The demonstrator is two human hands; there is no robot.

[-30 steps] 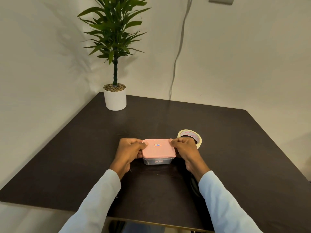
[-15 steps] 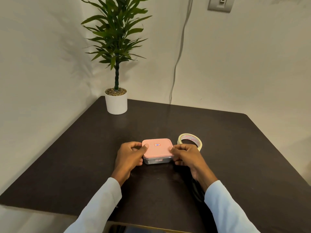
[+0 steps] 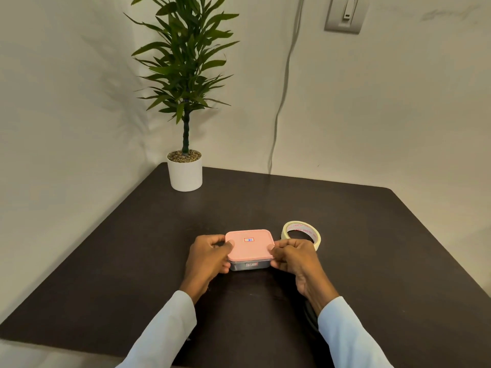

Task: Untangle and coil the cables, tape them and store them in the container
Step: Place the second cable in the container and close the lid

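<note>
Container [image 3: 249, 257] sat on the dark table [image 3: 372, 261], near the front edge, pink lid [image 3: 249, 244] on top, clear base just visible beneath. Gripped from both sides: left hand [image 3: 208, 257] curled round the left edge with thumb on the lid's corner, right hand [image 3: 293, 256] curled round the right edge, thumb likewise on the lid. Symmetrical hold probably meant to steady the box while pressing or checking the lid's seal; thumbs placed where a snap-on rim would need pushing. Lid appeared level and seated all round.

Roll of tape [image 3: 301, 233] lay flat just beside the container, behind the right hand, apart from it. Kept within reach, likely set down once taping was over.

No cables seen on the table. Contents of the base too dim to make out, so could not confirm cables inside. A dark shape under the right wrist, unclear what.

Potted plant [image 3: 185, 171] stood at the far left corner, well apart. Grey cord [image 3: 283, 83] ran down the wall behind the table, wall switch [image 3: 344, 14] above.

Judged close to finished: only closing left.
</note>
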